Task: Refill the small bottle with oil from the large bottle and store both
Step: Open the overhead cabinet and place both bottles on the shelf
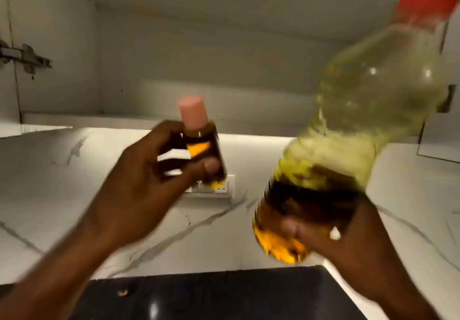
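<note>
Gripping a small dark bottle (199,145) with a pink cylindrical cap, the left hand (146,177) has its fingers closed round the body and its thumb pressed across the lower front; the bottle stands nearly upright in the air in front of the white marble-veined wall (74,195). The right hand (331,235) is closed round the base of a large clear plastic bottle (361,125) with a red cap, which tilts up and to the right so the cap reaches the upper right corner. Amber oil sits low in the large bottle, next to the palm, while the upper part looks pale and mostly empty. Both bottles are blurred, and they are held apart, side by side. Behind the small bottle a white wall socket plate (214,190) shows. Above, an open white cabinet (174,58) with a metal hinge (25,56) on its left side fills the top. A glossy black desk surface (224,297) lies along the bottom edge.
</note>
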